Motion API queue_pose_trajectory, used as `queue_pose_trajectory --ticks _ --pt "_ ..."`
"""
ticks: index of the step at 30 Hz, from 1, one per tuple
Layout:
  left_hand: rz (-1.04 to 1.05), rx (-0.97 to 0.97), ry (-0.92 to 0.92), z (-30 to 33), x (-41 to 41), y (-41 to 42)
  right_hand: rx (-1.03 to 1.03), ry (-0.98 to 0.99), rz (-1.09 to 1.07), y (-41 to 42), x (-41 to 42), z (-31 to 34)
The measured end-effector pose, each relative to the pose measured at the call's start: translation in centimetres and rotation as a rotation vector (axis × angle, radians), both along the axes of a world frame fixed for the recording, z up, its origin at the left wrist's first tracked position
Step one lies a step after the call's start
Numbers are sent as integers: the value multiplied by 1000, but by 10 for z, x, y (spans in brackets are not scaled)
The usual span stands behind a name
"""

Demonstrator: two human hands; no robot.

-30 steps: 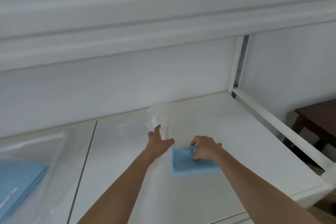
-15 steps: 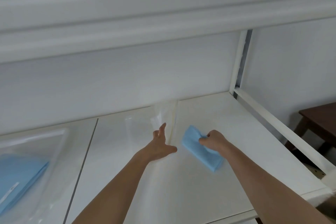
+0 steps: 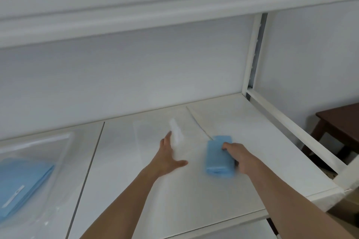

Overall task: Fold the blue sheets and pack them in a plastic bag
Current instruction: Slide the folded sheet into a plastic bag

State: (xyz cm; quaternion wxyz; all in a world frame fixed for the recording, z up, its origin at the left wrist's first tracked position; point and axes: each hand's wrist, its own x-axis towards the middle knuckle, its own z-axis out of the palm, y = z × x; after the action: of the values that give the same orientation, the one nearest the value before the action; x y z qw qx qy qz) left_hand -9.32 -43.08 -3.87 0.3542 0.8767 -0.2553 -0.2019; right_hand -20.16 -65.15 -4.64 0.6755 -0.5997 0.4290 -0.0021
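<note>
Bench (image 3: 242,170) is seen w/ clear plastic bag (image 3: 155,137) flat under left hand (image 3: 167,159), fingers spread, nothing gripped. Folded blue sheet (image 3: 217,157), lifted and turned since 1 s ago, is clasped by right hand (image 3: 239,158) beside bag mouth; insertion judged next.

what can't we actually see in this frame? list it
- Folded blue sheet, head view: motion-blurred; fold count unreadable.
- Right hand: fingers hidden behind the sheet.
- Plastic bag under the left hand: clear on white, mouth and edges hard to trace.
- Bagged blue sheets: cut off by the left edge; label too small.
</note>
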Motion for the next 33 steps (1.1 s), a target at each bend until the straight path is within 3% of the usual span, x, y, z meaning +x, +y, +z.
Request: queue_pose_trajectory --ticks 2,4,7,11,16,18,20,24,25,33 --pt "-80 223 -210 -12 0 9 -11 -34 -42 2 2 -4" --pt "-98 300 -360 -15 -1 17 -35 -41 -69 4 3 -7" --pt "-61 297 -457 -18 4 29 -80 -39 -93 7 2 -10" --pt "-13 442 -548 -13 8 47 -119 -32 -100 12 -1 -10" --pt "147 827 -741 -1 16 87 -118 -24 -53 15 -8 -8" --pt "237 894 -771 4 17 102 -119 -28 -47 17 -8 -9" --pt "265 804 -742 4 17 103 -109 -21 -35 18 -7 -10" --pt "184 251 -433 -7 10 75 -95 -27 -21 20 -8 -10" --pt "142 189 -380 -10 5 65 -91 -31 -22 20 -9 -10" --pt "-58 341 -259 -8 2 62 -91 -40 -25 21 -11 -13"
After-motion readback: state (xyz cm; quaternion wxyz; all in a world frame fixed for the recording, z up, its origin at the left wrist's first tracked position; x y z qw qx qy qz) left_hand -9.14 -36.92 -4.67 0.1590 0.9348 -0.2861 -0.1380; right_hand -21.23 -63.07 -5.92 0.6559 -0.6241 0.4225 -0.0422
